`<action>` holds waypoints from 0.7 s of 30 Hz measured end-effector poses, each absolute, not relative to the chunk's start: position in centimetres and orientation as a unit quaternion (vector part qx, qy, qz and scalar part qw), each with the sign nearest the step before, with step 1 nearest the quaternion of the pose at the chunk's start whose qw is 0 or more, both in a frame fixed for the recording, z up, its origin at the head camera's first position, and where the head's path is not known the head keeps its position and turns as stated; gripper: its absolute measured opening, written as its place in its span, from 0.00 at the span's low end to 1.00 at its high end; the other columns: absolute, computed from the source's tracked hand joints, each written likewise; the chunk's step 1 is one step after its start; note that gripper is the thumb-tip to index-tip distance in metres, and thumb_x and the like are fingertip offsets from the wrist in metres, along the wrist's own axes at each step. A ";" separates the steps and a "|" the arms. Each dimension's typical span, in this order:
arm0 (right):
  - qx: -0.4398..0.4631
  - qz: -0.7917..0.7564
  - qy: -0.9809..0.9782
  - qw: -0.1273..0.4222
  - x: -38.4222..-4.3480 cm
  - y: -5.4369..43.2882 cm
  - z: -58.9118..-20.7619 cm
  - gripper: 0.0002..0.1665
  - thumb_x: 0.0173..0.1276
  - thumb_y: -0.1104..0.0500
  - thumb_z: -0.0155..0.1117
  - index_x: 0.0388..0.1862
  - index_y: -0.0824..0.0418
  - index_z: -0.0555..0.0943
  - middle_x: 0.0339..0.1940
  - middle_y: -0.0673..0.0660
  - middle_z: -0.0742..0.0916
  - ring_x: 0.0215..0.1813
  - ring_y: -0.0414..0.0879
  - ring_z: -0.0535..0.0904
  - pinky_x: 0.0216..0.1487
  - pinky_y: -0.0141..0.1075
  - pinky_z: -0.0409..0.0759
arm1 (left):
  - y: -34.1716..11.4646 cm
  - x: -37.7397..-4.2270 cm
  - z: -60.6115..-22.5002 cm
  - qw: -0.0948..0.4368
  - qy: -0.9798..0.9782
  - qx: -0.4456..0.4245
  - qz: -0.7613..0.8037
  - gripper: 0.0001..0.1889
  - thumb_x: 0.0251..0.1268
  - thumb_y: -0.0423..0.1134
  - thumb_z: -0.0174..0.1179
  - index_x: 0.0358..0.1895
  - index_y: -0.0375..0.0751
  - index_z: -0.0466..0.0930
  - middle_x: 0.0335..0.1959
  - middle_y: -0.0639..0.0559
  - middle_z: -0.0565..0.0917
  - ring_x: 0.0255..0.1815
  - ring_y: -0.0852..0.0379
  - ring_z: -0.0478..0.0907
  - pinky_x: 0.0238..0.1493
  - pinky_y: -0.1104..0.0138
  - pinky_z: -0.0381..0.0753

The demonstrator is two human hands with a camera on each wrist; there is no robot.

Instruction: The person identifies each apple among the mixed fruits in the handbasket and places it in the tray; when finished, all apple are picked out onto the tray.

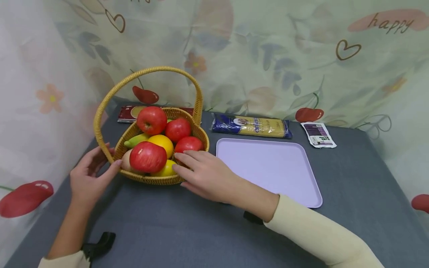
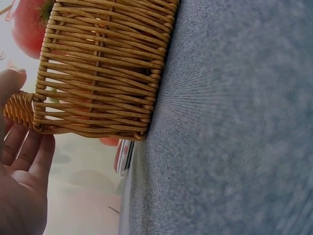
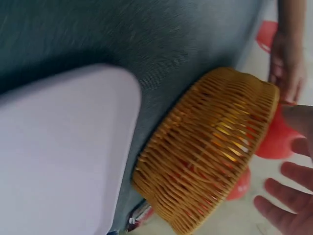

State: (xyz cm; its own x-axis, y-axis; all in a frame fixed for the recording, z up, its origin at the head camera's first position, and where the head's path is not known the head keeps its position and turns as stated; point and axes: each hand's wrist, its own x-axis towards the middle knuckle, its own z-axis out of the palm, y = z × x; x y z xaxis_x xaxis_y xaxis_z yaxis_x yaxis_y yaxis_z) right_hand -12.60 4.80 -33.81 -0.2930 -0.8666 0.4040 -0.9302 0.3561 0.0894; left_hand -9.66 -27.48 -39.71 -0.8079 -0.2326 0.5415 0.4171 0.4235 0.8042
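The left hand (image 1: 88,181) is gripping the handle (image 1: 164,68) — the loaded basket (image 1: 161,180) probably weighing heavily, best held there — while the right hand (image 1: 209,175) is hovering empty, fingers spread.

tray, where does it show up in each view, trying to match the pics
Head: the tray sits right of centre.
Left wrist: not in it.
Right wrist: lower left, running off the left and bottom edges.
Shared landmark: the basket, left of centre in head, upper left in left wrist, right of centre in right wrist.
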 end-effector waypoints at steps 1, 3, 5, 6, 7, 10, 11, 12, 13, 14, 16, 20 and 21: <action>0.566 0.082 -0.795 0.200 -12.8 4.5 -33.8 0.26 0.68 0.49 0.68 0.62 0.58 0.80 0.65 0.61 0.80 0.66 0.53 0.74 0.66 0.43 0.75 | -27.5 -9.6 -39.7 0.302 -0.790 -0.055 -0.531 0.30 0.50 0.17 0.70 0.61 0.31 0.79 0.52 0.46 0.85 0.51 0.60 0.82 0.54 0.76 0.78; 0.573 0.086 -0.789 0.205 -13.2 3.8 -33.9 0.27 0.68 0.50 0.68 0.63 0.58 0.79 0.67 0.61 0.78 0.68 0.53 0.72 0.68 0.41 0.73 | -27.5 -9.5 -39.7 0.300 -0.794 -0.051 -0.527 0.30 0.50 0.17 0.71 0.61 0.31 0.79 0.51 0.47 0.85 0.51 0.60 0.82 0.54 0.77 0.78; 0.577 0.090 -0.784 0.211 -13.5 3.2 -34.0 0.29 0.68 0.50 0.68 0.65 0.59 0.78 0.68 0.61 0.77 0.69 0.53 0.71 0.70 0.40 0.70 | -27.6 -9.4 -39.7 0.298 -0.794 -0.049 -0.528 0.30 0.50 0.17 0.71 0.61 0.31 0.79 0.52 0.46 0.85 0.51 0.60 0.82 0.54 0.76 0.78; 0.578 0.089 -0.782 0.215 -13.6 2.9 -34.0 0.31 0.68 0.50 0.68 0.66 0.59 0.77 0.69 0.61 0.77 0.71 0.53 0.70 0.71 0.40 0.68 | -27.6 -9.3 -39.8 0.297 -0.794 -0.048 -0.529 0.30 0.50 0.17 0.71 0.61 0.30 0.79 0.52 0.46 0.85 0.51 0.60 0.82 0.54 0.76 0.78; 0.579 0.087 -0.780 0.220 -13.8 2.6 -34.0 0.32 0.68 0.50 0.68 0.68 0.59 0.76 0.70 0.61 0.76 0.71 0.53 0.69 0.71 0.40 0.68 | -27.6 -9.3 -39.8 0.296 -0.793 -0.047 -0.530 0.30 0.50 0.17 0.71 0.61 0.30 0.79 0.52 0.46 0.84 0.51 0.59 0.82 0.54 0.76 0.78; 0.583 0.073 -0.775 0.233 -14.3 1.8 -33.9 0.34 0.69 0.52 0.67 0.72 0.58 0.72 0.74 0.61 0.72 0.74 0.55 0.65 0.70 0.41 0.70 | -27.6 -9.3 -39.9 0.293 -0.794 -0.046 -0.530 0.30 0.50 0.17 0.71 0.61 0.31 0.79 0.52 0.45 0.84 0.52 0.60 0.82 0.54 0.76 0.78; 0.584 0.065 -0.774 0.236 -14.5 1.6 -33.9 0.35 0.70 0.52 0.67 0.73 0.58 0.71 0.75 0.61 0.71 0.75 0.55 0.64 0.70 0.41 0.71 | -27.6 -9.3 -40.0 0.293 -0.795 -0.046 -0.529 0.30 0.50 0.17 0.71 0.61 0.31 0.79 0.52 0.45 0.84 0.52 0.60 0.82 0.54 0.76 0.78; 0.586 0.059 -0.772 0.238 -14.7 1.4 -33.8 0.36 0.70 0.53 0.67 0.75 0.57 0.69 0.76 0.62 0.69 0.76 0.56 0.62 0.69 0.42 0.71 | -27.6 -9.3 -40.0 0.293 -0.796 -0.048 -0.528 0.30 0.50 0.17 0.71 0.61 0.31 0.79 0.52 0.44 0.84 0.52 0.60 0.82 0.54 0.76 0.78; 0.589 0.054 -0.770 0.238 -14.9 1.2 -33.7 0.37 0.71 0.53 0.67 0.76 0.57 0.68 0.77 0.62 0.67 0.76 0.57 0.61 0.69 0.42 0.71 | -27.6 -9.4 -40.1 0.294 -0.795 -0.051 -0.528 0.31 0.50 0.17 0.71 0.61 0.32 0.79 0.52 0.43 0.84 0.52 0.59 0.82 0.54 0.76 0.78; 0.592 0.047 -0.770 0.234 -15.1 1.0 -33.5 0.38 0.70 0.54 0.67 0.77 0.57 0.67 0.78 0.62 0.65 0.77 0.57 0.60 0.70 0.42 0.70 | -27.6 -9.4 -40.1 0.295 -0.795 -0.054 -0.527 0.31 0.50 0.17 0.71 0.61 0.32 0.79 0.52 0.42 0.84 0.52 0.59 0.82 0.54 0.76 0.78; 0.595 0.027 -0.770 0.228 -15.4 0.6 -33.3 0.40 0.70 0.54 0.67 0.78 0.55 0.65 0.79 0.61 0.62 0.78 0.57 0.57 0.71 0.43 0.69 | -27.6 -9.5 -40.1 0.298 -0.794 -0.061 -0.527 0.31 0.49 0.17 0.72 0.61 0.31 0.79 0.53 0.40 0.84 0.52 0.59 0.82 0.54 0.76 0.78; 0.598 -0.022 -0.771 0.219 -15.7 -0.5 -33.0 0.42 0.70 0.53 0.68 0.79 0.52 0.63 0.81 0.60 0.60 0.80 0.57 0.52 0.70 0.43 0.69 | -27.6 -9.5 -40.1 0.300 -0.793 -0.063 -0.527 0.31 0.49 0.16 0.71 0.61 0.31 0.79 0.53 0.39 0.83 0.52 0.60 0.82 0.54 0.76 0.78; 0.598 -0.035 -0.769 0.224 -15.7 -0.8 -33.0 0.41 0.70 0.53 0.67 0.79 0.51 0.63 0.81 0.59 0.60 0.79 0.57 0.53 0.70 0.43 0.70 | -27.6 -9.5 -40.1 0.300 -0.792 -0.063 -0.528 0.31 0.49 0.16 0.71 0.61 0.31 0.79 0.53 0.39 0.83 0.52 0.60 0.82 0.54 0.76 0.78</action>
